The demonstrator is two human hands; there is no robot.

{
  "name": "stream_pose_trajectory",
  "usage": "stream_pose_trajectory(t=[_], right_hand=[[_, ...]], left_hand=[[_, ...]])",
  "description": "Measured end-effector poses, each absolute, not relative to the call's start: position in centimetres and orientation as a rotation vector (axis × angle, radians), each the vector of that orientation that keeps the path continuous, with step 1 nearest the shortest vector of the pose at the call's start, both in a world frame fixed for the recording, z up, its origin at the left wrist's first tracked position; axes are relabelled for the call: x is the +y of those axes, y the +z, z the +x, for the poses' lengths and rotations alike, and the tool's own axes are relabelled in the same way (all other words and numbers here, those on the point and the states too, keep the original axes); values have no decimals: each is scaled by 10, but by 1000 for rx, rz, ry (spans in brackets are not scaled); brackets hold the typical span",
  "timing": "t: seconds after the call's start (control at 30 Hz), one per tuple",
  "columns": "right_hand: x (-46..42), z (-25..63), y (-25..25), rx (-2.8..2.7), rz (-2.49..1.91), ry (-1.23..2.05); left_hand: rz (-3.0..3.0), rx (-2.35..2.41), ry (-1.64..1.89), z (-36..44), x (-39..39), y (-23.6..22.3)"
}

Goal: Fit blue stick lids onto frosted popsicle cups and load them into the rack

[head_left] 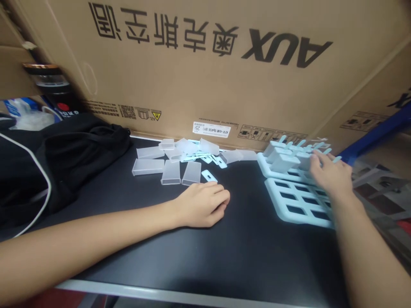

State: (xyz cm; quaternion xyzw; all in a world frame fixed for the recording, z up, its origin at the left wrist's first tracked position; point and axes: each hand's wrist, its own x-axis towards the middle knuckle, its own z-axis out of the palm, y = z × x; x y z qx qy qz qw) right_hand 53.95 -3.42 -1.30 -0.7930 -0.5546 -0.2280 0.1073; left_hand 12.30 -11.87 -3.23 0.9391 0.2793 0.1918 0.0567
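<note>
My left hand (204, 204) rests on the black table, its fingers curled into a loose fist with nothing showing in them. Just beyond it lies a small light-blue slotted piece (209, 176). Several frosted clear ice pop mold sleeves (171, 172) are scattered there, with a pile of light-blue pieces (205, 158) among them. At the right, my right hand (330, 173) is closed around an ice pop mold in the far light-blue rack (263, 166); its fingers partly hide it. Other assembled molds (282, 161) stand upright with blue sticks on top. A second light-blue rack (272, 196) with rectangular openings lies nearer.
A large cardboard box (180, 85) stands along the table's back edge. Black cloth (86, 149) and a white cable (45, 175) lie at the left, near a dark bottle (61, 94). A blue bar (375, 132) slants at the right.
</note>
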Motion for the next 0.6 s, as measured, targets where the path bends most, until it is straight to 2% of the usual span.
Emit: stream_pose_trajectory(t=[0.27,0.43,0.5,0.6], right_hand=[[-37,531,-12,-1507,-2288,-404],[-47,494,2,-1219,-2053,-732],[-50,468,14,-1306,-1935,-826],[-53,420,22,-1801,-1801,-717]], left_hand=[[2908,1002,659,124,-120,-31],[2905,1188,660,124,-122,-34],[2892,1201,631,124,-122,-35],[2893,1106,617,125,-120,-35]])
